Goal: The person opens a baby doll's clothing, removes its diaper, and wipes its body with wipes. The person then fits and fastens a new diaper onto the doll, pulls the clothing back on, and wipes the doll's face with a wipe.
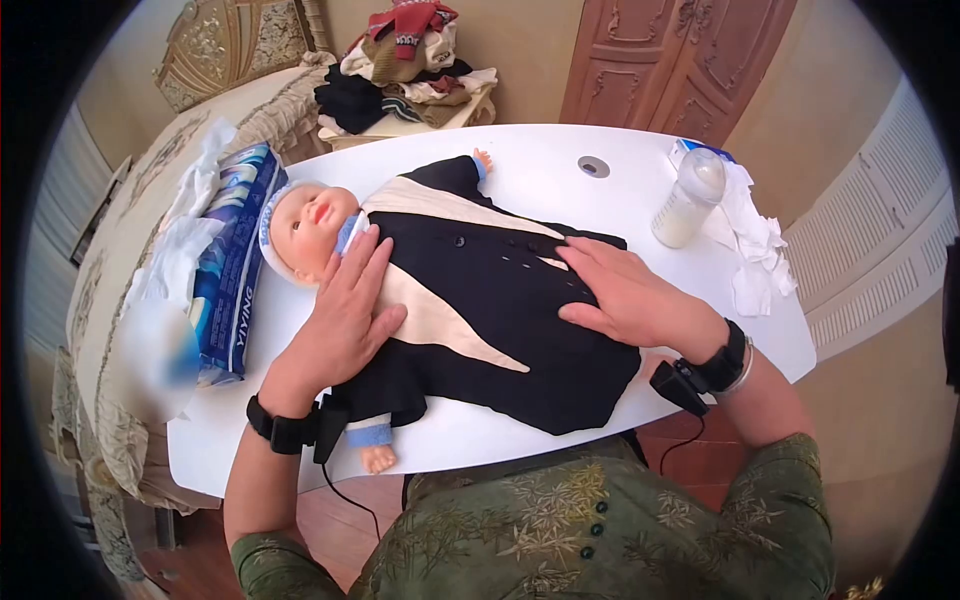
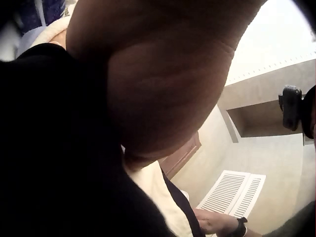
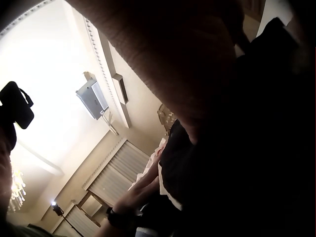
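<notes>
A baby doll in a pale blue headband lies on its back, head to the left. It is dressed in a black jacket with wide cream lapels and a dark button. My left hand rests on the near lapel just below the doll's neck, its fingers extended toward the collar. Across the lower front of the jacket lies my right hand, fingers extended and thumb apart. One doll hand pokes out of the near sleeve. In the left wrist view, the heel of my left hand hangs close over dark cloth.
The white table has a round hole at its far side. To the left stands a blue YIYING pack with white tissues on it. A baby bottle stands at the far right beside crumpled tissues. Folded clothes are piled behind.
</notes>
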Demonstrator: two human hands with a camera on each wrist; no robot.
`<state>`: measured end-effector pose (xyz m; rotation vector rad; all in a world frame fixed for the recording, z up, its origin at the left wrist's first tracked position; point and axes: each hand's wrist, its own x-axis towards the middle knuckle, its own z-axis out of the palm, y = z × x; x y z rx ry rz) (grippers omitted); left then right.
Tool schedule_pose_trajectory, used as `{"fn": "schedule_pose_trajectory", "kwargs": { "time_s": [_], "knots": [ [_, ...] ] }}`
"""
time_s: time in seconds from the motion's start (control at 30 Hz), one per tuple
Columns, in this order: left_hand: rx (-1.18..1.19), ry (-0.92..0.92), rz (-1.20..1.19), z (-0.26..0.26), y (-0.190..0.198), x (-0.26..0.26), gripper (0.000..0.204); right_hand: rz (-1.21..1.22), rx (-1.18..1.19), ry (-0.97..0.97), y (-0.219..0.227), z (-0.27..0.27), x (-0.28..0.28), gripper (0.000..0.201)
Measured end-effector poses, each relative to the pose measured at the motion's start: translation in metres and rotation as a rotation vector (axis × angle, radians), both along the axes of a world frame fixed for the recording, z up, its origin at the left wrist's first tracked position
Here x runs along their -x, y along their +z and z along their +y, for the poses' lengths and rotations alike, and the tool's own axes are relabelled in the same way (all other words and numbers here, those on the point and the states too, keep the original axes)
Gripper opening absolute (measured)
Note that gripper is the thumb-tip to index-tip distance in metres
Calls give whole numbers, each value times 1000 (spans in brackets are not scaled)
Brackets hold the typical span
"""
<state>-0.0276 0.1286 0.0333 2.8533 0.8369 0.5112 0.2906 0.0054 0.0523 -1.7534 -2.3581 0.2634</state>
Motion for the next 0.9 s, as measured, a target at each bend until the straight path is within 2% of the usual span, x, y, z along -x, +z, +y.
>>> {"fn": "schedule_pose_trajectory", "kwargs": {
  "time_s": [0.1, 0.2, 0.23, 0.27, 0.3, 0.37, 0.4, 0.43, 0.5, 0.57, 0.6, 0.63, 0.67, 0.7, 0.73, 0.83, 0.9],
  "knots": [
    [42, -40, 48, -7, 6, 2, 75, -62, 24, -96, -13, -9, -16, 66],
    [120, -180, 83, -3, 22, -3, 79, -59, -125, -84, -34, -24, -38, 65],
    [257, -198, 9, 1, 27, -2, 73, -52, -114, -130, -42, -27, -43, 68],
    [222, -145, -27, -1, 36, -8, 70, -75, -72, -172, -37, -32, -42, 68],
    [56, -56, 27, 8, 35, -8, 70, -84, -73, -221, -37, -36, -46, 68],
    [5, -6, 36, 18, 34, -16, 72, -35, -48, -199, -35, -40, -53, 66],
    [1, -20, 32, 17, 31, -23, 72, -17, -87, -205, -32, -46, -54, 57],
    [54, -21, 79, 16, 26, -27, 73, -19, -90, -213, -24, -49, -57, 57],
    [107, -21, 125, 11, 22, -31, 74, -70, 147, -202, 0, -56, -64, 47],
    [199, -66, 19, 3, 18, -35, 76, 165, 29, -404, -7, -87, -111, 40],
    [279, -138, -27, 2, 16, -33, 79, 307, 53, -613, 11, -98, -123, 33],
    [288, -140, -22, -2, 18, -32, 79, 137, -131, -601, 3, -106, -159, 31],
    [253, -168, 69, -7, 22, -32, 81, 77, -99, -780, 9, -112, -176, 31],
    [214, -196, 158, -13, 24, -33, 83, 94, -136, -834, -2, -123, -202, 33],
    [183, -175, 138, -20, 20, -36, 84, 14, 32, -961, -3, -127, -213, 37],
    [139, -120, 127, -41, 16, -48, 82, -91, 23, -1045, -39, -132, -230, 39],
    [138, -118, 133, -44, 29, -47, 80, -124, -25, -1069, -52, -130, -224, 39]
  ]
}}
